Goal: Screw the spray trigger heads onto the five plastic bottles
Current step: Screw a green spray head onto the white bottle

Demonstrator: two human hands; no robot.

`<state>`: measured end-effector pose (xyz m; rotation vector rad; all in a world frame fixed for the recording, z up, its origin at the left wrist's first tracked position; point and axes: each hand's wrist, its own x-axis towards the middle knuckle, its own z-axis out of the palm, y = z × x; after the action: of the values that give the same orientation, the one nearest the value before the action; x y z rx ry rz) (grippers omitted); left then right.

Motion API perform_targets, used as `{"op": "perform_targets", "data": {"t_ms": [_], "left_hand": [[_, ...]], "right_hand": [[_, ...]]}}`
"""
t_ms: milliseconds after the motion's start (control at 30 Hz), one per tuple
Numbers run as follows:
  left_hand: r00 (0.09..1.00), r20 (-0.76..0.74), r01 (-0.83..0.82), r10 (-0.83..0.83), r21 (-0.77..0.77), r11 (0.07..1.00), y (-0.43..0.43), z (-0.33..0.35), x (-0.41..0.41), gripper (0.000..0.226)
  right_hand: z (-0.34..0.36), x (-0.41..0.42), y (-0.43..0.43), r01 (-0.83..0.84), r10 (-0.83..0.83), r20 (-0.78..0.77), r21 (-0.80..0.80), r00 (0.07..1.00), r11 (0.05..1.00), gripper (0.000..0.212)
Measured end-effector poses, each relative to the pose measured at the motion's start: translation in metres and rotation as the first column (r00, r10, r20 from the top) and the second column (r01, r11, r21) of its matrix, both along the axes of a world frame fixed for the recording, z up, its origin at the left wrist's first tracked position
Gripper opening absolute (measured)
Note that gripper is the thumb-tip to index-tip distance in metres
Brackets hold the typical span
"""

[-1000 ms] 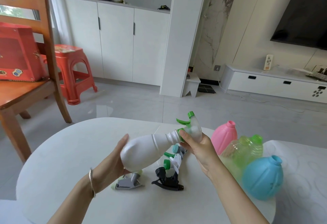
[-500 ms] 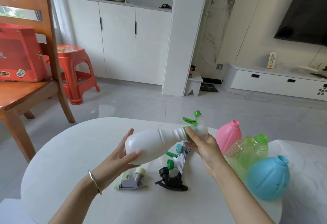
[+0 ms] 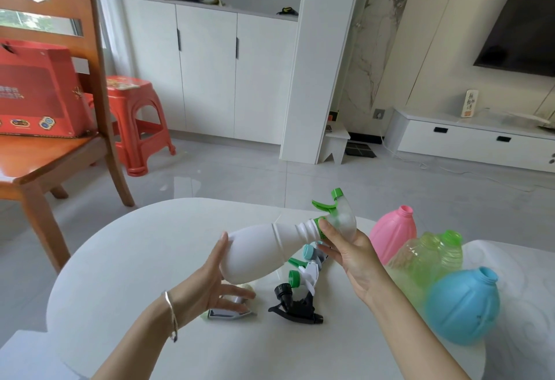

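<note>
Bottle [image 3: 258, 252] against left hand [image 3: 207, 283] (right hand [image 3: 351, 253] grips neck).

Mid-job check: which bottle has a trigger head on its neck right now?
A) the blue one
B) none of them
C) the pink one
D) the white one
D: the white bottle carries the green trigger head at its neck, where the right hand grips it, while the pink bottle and the blue bottle show bare, open necks.
</note>
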<state>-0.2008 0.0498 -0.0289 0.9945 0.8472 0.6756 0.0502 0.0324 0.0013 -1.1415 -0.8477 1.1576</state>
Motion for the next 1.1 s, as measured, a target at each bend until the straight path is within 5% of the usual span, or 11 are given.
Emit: {"op": "perform_targets", "data": {"t_ms": [200, 533, 800, 1100], "left_hand": [[0.985, 0.016, -0.171, 0.171, 0.176, 0.969, -0.002, -0.002, 0.004, 0.049], [0.988, 0.09, -0.119, 0.122, -0.046, 0.992, -0.002, -0.006, 0.007, 0.061], [0.98, 0.016, -0.2, 0.2, 0.005, 0.98, -0.001, -0.007, 0.008, 0.062], [0.953, -0.006, -0.291, 0.304, 0.274, 0.917, 0.002, -0.007, 0.003, 0.067]], "right_hand": [[0.003, -0.002, -0.001, 0.067, -0.067, -0.011, 0.003, 0.998, 0.998, 0.031], [0.002, -0.009, -0.001, -0.154, 0.156, -0.117, 0.027, 0.981, 0.988, 0.021], [-0.004, -0.025, 0.001, -0.037, 0.029, -0.19, -0.039, 0.981, 0.999, 0.009], [0.002, -0.035, 0.0, 0.023, -0.018, -0.281, 0.018, 0.96, 1.0, 0.018]]}}
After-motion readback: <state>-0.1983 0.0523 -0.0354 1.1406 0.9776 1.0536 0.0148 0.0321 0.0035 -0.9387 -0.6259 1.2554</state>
